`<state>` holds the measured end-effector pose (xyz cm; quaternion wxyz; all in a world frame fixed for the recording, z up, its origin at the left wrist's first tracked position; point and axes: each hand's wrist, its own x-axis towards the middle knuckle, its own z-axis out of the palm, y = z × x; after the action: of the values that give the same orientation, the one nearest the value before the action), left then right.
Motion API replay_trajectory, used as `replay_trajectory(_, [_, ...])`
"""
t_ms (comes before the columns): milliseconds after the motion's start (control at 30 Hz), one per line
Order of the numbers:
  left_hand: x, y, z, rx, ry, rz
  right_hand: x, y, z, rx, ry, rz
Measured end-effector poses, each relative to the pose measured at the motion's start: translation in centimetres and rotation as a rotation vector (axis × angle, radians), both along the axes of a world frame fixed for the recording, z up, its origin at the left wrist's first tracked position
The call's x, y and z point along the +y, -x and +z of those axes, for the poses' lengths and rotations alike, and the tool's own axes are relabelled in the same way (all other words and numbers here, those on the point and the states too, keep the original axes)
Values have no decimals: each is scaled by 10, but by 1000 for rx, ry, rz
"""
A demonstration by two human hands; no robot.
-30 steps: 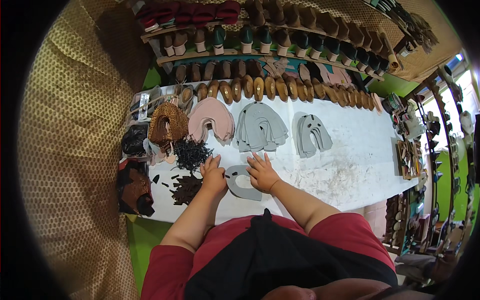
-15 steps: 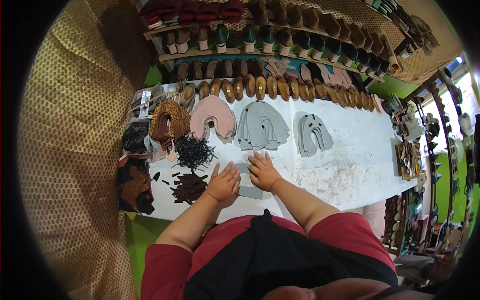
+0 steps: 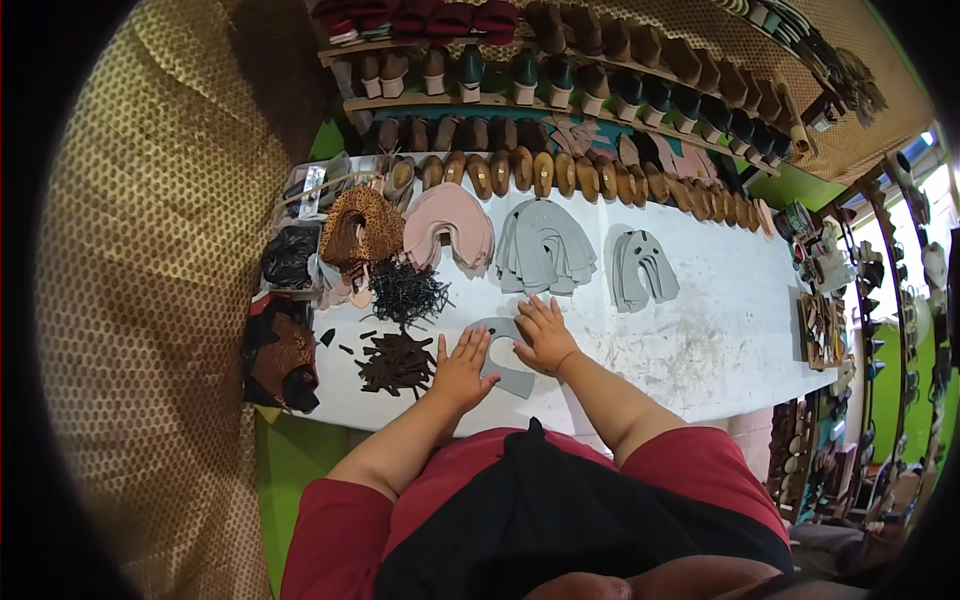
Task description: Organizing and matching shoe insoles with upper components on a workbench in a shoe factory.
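Note:
A grey horseshoe-shaped shoe upper piece (image 3: 514, 383) lies flat on the white-topped table in front of me. My left hand (image 3: 463, 373) rests along its left side, fingers spread. Flat against its upper right part is my right hand (image 3: 544, 337), with the fingers stretched out and partly covering it. A small dark mark shows near the top of its curve. Just beyond my hands sits a fanned stack of grey upper pieces (image 3: 541, 240). Left of my left hand is a heap of short dark brown strips (image 3: 397, 363), and beyond it a tangle of thin black strips (image 3: 405, 292).
Farther right is a smaller grey stack (image 3: 638, 270) with dark spots. Pink pieces (image 3: 440, 215) and leopard-patterned pieces (image 3: 352, 215) lie at the back left. Wooden shoe lasts (image 3: 543, 175) line the far edge, below shelves of shoes. A tool box (image 3: 822, 330) stands at the right edge.
The view has shifted, so the table appears farther right. My hands have moved apart and uncovered more of the grey piece, which now looks turned slightly.

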<state>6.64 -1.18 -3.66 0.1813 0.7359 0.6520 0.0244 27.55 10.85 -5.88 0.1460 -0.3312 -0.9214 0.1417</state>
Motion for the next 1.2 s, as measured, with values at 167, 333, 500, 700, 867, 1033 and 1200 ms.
replay_trajectory(167, [4,1,2,100,-71,2,0,2,-1,-15,0,-21])
replay_trajectory(333, [-14,35,2,23,-112,-13,-2,3,-1,-6,5,-68])
replay_trajectory(500, [-86,104,-31,99,-265,287,-4,3,-3,-5,-26,-91])
replay_trajectory(700, [-114,152,-19,110,-252,656,-19,29,-4,-46,-116,-187])
replay_trajectory(867, [-110,152,-7,103,-184,616,-58,100,-14,115,-126,12])
replay_trajectory(1033, [-108,154,-9,76,-189,625,-89,145,-8,146,-15,55])
replay_trajectory(1200, [-110,157,-13,70,-205,627,-99,162,10,13,82,-73])
